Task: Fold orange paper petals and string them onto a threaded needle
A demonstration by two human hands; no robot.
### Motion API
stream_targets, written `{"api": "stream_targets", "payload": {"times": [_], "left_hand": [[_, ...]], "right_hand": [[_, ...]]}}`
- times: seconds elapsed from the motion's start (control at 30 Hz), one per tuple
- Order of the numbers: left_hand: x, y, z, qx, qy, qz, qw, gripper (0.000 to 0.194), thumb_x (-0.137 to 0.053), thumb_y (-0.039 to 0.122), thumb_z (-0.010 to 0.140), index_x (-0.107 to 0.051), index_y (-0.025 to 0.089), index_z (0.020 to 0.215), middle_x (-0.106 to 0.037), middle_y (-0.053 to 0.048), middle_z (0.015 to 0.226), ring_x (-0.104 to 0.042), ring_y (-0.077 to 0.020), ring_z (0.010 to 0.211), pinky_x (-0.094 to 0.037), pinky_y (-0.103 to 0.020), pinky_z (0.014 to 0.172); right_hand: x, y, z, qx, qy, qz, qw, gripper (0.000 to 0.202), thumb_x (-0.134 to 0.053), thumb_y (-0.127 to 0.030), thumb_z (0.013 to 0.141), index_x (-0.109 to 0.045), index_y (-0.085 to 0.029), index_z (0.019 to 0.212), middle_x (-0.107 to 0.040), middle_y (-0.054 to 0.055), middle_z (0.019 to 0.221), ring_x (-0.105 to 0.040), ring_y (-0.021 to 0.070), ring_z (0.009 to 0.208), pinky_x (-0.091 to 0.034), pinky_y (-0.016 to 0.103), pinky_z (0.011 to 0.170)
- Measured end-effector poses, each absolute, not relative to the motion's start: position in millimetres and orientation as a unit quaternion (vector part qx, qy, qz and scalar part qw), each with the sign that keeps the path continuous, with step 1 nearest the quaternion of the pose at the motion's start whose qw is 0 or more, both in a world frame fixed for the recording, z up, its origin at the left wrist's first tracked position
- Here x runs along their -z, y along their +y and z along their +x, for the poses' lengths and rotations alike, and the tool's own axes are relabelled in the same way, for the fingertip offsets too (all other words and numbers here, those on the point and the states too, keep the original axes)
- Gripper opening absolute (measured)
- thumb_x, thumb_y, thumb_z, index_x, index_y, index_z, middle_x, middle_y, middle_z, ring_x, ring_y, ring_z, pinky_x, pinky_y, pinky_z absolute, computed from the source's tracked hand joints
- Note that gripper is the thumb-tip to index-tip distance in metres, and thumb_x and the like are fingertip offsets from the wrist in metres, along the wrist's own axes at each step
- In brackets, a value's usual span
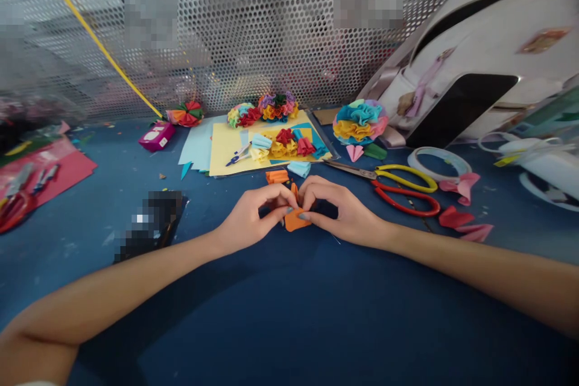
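Between my two hands is a small orange piece of paper, pinched at its upper edge just above the blue table. My left hand grips its left side with thumb and forefinger, and my right hand does the same on its right. The fingertips nearly meet, and part of the paper is hidden behind them. Just beyond the fingers lie folded orange paper and a folded light blue paper. Scissors with one yellow and one red handle lie to the right of my right hand.
Yellow sheets bear folded paper pieces behind my hands. A colourful paper flower, tape roll, phone and pale backpack stand right. Left are a purple box, a dark object and red paper. Perforated metal borders the back.
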State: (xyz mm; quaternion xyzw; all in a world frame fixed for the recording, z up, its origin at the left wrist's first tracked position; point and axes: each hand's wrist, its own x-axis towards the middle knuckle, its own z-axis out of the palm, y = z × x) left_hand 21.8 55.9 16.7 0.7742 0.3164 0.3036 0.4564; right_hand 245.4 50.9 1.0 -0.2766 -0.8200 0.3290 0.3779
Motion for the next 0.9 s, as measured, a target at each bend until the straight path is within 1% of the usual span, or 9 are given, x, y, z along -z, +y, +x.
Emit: {"api": "stream_targets", "payload": {"times": [0.13,0.23,0.4,0.57,0.77,0.9], "left_hand": [[-15.7,58.7,22.9,-0.305,0.328,0.755,0.478,0.004,-0.062,0.018,0.09,-0.063,0.015,0.091,-0.064,-0.001,0.078,-0.061,-0.0119,0.069,-0.051,-0.026,0.068],[-15.2,58.8,24.2,-0.314,0.328,0.744,0.489,0.003,-0.065,0.017,0.087,-0.064,0.015,0.088,-0.066,-0.001,0.079,-0.062,-0.0114,0.07,-0.052,-0.024,0.067],[-15.1,55.1,25.0,-0.313,0.326,0.741,0.496,0.007,-0.071,0.018,0.085,-0.064,0.016,0.086,-0.066,0.0,0.075,-0.063,-0.0109,0.069,-0.053,-0.024,0.069],[-15.8,54.0,24.0,-0.305,0.314,0.745,0.504,0.01,-0.075,0.017,0.084,-0.065,0.016,0.086,-0.066,0.0,0.081,-0.064,-0.0102,0.073,-0.054,-0.023,0.073],[-16.5,55.4,23.0,-0.298,0.309,0.75,0.503,0.01,-0.075,0.018,0.084,-0.066,0.015,0.087,-0.066,-0.001,0.083,-0.064,-0.011,0.074,-0.055,-0.024,0.072],[-16.4,56.9,21.7,-0.288,0.289,0.769,0.492,0.019,-0.081,0.02,0.08,-0.064,0.016,0.09,-0.064,-0.001,0.085,-0.063,-0.0116,0.075,-0.055,-0.025,0.074]], "right_hand": [[-0.6,51.2,245.2,-0.327,-0.82,-0.279,0.378,0.016,-0.062,-0.022,0.095,-0.056,-0.021,0.08,-0.06,0.004,0.092,-0.059,0.0181,0.088,-0.049,0.032,0.079],[-0.7,51.4,244.2,-0.32,-0.823,-0.283,0.375,0.015,-0.062,-0.022,0.095,-0.055,-0.021,0.082,-0.06,0.004,0.091,-0.058,0.0184,0.089,-0.049,0.032,0.079],[0.2,51.9,243.8,-0.315,-0.837,-0.28,0.348,0.015,-0.062,-0.026,0.096,-0.055,-0.022,0.083,-0.064,0.005,0.093,-0.057,0.0195,0.09,-0.049,0.033,0.08],[1.9,53.1,245.0,-0.324,-0.828,-0.279,0.362,0.02,-0.066,-0.031,0.096,-0.06,-0.021,0.079,-0.063,0.005,0.092,-0.06,0.0194,0.093,-0.051,0.033,0.083],[2.8,54.7,245.2,-0.333,-0.82,-0.285,0.368,0.021,-0.071,-0.03,0.093,-0.062,-0.021,0.076,-0.064,0.004,0.09,-0.061,0.0193,0.092,-0.05,0.032,0.083],[3.3,55.0,245.5,-0.34,-0.815,-0.293,0.367,0.021,-0.072,-0.031,0.092,-0.063,-0.021,0.076,-0.065,0.004,0.091,-0.061,0.0192,0.093,-0.05,0.033,0.084]]}}
